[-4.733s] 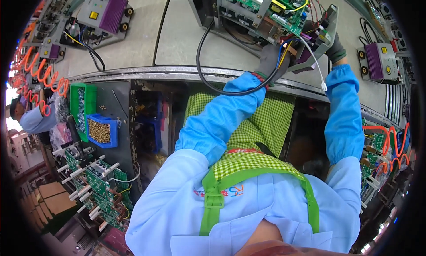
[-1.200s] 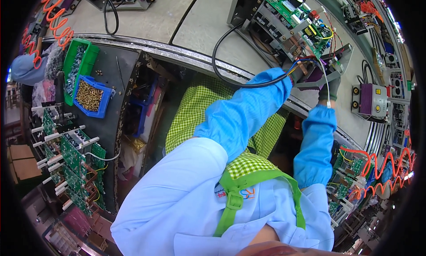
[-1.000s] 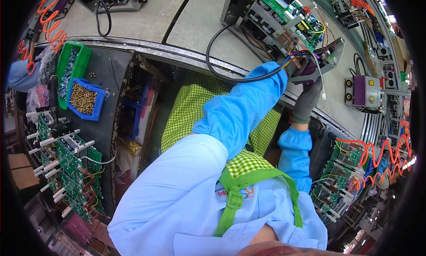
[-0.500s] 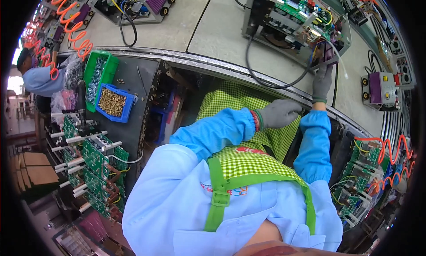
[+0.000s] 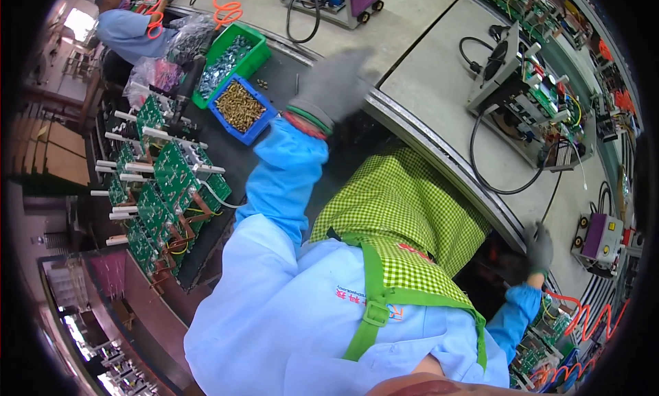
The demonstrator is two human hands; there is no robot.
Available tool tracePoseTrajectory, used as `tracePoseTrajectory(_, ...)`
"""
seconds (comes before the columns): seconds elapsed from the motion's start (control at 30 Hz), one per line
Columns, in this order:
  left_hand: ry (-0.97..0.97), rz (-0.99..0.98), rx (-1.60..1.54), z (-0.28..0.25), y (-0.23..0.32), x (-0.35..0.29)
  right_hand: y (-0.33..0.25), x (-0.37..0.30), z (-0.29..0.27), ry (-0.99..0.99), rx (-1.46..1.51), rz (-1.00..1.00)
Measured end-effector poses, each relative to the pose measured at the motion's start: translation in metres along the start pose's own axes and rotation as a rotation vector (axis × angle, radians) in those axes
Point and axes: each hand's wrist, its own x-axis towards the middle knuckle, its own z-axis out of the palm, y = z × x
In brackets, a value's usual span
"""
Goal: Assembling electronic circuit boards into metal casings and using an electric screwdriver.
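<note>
Your left hand [image 5: 334, 84] now hangs over the dark tabletop [image 5: 288, 63], blurred, gloved in grey, fingers loosely spread and holding nothing. Half a second ago it was drawn in against your green apron [image 5: 405, 211], and a second ago it was up at the open unit [image 5: 532, 97] with the circuit boards and wires. So it has left that unit and swung out to your left, and the blue bin [image 5: 241, 108] of brass-coloured parts is now the nearest thing to it, just beyond the fingers but not touched. By my reading you are going for parts from the bin, and the work on the unit is paused.

Left of the blue bin lies the rack of green boards [image 5: 168, 183], and behind the bin a green bin [image 5: 233, 56] of silvery parts. The unit stands well to the right on the pale conveyor [image 5: 425, 60], its black cable [image 5: 494, 169] looping toward you.

Your right hand [image 5: 539, 248] has dropped from the unit to the tabletop edge, low by your right side; its fingers seem curled at that edge, but whether they grip anything I cannot tell.

The room is a busy assembly line: another person [image 5: 127, 29] in blue works at the far left under orange coiled hoses [image 5: 226, 5], and a purple-topped box [image 5: 603, 237] sits at the far right.
</note>
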Motion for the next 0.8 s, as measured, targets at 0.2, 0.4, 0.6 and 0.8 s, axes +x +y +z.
tracePoseTrajectory(0.2,-0.052,-0.579,0.503,-0.059,-0.100,-0.029,0.039,-0.035,0.002,-0.367,-0.381,0.221)
tracePoseTrajectory(0.4,0.037,-0.913,0.590,-0.028,-0.145,-0.090,0.081,0.003,0.036,-0.496,-0.356,0.052)
tracePoseTrajectory(0.6,0.121,-0.895,0.535,-0.024,-0.161,-0.102,0.021,-0.037,-0.068,-0.377,-0.354,-0.162)
tracePoseTrajectory(0.8,0.322,-0.849,0.508,-0.042,-0.167,-0.112,-0.070,-0.106,-0.182,0.028,0.594,-0.355)
